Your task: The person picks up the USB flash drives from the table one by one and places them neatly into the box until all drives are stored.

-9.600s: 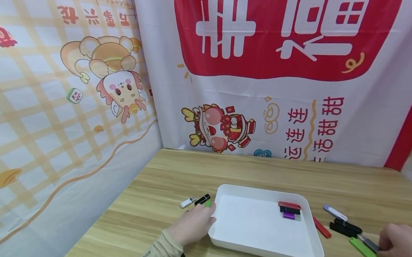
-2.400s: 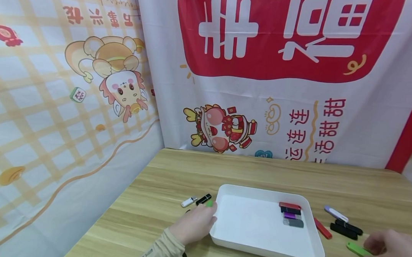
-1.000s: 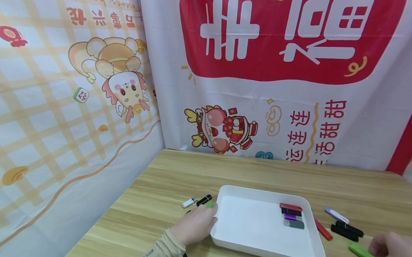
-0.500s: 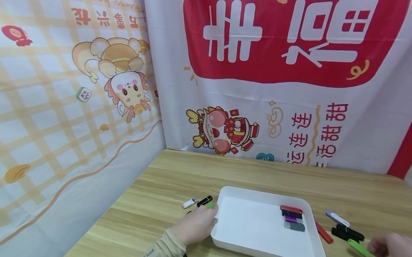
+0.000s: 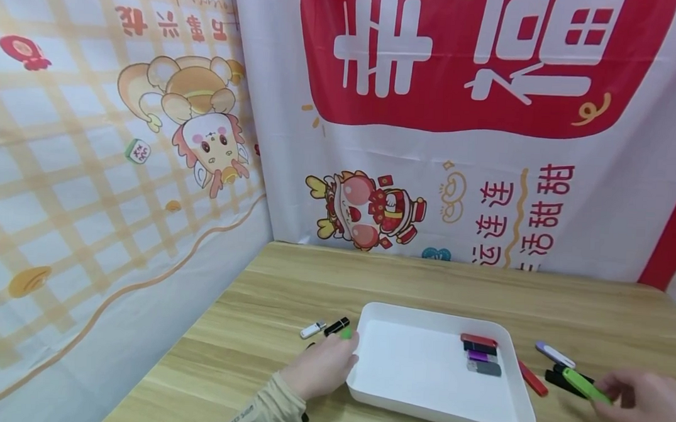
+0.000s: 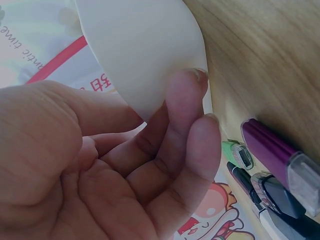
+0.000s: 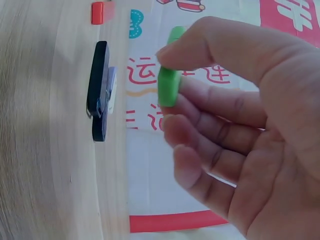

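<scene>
My left hand [image 5: 322,366] holds the left wall of a white tray [image 5: 411,359], its thumb and fingers on either side of the rim in the left wrist view. Between thumb and fingers of my right hand [image 5: 641,403] is a green USB stick [image 5: 585,384], raised off the table in the right wrist view. Inside the tray, along its right side, lie a red USB stick [image 5: 478,339], a black one, a purple one [image 5: 481,356] and a grey one [image 5: 485,368] in a column. Black USB sticks [image 7: 98,80] lie beyond the right hand, partly behind the green one in the head view.
Right of the tray lie a red USB stick [image 5: 533,379] and a purple-and-white one [image 5: 555,354]. Beside the left hand are a white stick [image 5: 312,329], a black stick [image 5: 336,326], and a purple one [image 6: 267,150] seen in the left wrist view. Printed cloths hang behind the wooden table.
The grey stick went from the table into the tray's column. My right hand then took the green stick and has lifted it, moving slightly away toward the black sticks. My left hand stays put.
</scene>
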### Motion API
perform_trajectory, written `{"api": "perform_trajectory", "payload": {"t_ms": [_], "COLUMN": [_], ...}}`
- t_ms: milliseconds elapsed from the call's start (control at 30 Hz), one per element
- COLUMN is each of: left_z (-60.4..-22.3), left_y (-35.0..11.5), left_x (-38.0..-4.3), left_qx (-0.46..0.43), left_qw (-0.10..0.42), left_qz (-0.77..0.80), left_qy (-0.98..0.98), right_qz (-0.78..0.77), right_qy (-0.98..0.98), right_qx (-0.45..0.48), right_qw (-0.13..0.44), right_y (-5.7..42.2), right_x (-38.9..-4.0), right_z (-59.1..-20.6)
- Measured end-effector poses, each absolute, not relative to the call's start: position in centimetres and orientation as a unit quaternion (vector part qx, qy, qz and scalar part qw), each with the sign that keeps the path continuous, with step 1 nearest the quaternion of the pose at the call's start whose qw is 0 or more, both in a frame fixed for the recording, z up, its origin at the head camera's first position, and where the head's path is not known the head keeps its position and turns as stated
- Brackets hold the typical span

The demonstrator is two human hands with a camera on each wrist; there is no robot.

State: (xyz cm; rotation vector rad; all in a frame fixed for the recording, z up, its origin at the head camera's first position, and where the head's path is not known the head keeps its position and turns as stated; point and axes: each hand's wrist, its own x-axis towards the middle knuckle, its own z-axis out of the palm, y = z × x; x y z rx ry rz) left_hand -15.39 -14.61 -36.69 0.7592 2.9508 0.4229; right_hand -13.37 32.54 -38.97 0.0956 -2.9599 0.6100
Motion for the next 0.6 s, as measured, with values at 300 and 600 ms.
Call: {"api": "perform_trajectory", "payload": {"t_ms": [300,600], "left_z": [-36.7,-36.5], "left_y": [-14.5,-14.5], "left_x": [-15.4,-15.7], "left_qx": [0.245,0.245], "left_qw": [0.039,0.034], "left_qz": [0.14,0.134], "left_qy": [0.959,0.96], "right_qz": [0.203,0.209], "right_qy": [-0.971,-0.961], "right_qx": [0.069,0.113], "right_qw": [0.111,0.142], "right_y": [31.5,30.1], "right_x": [-13.0,-12.5], "right_z": [-38.6,-37.4]}}
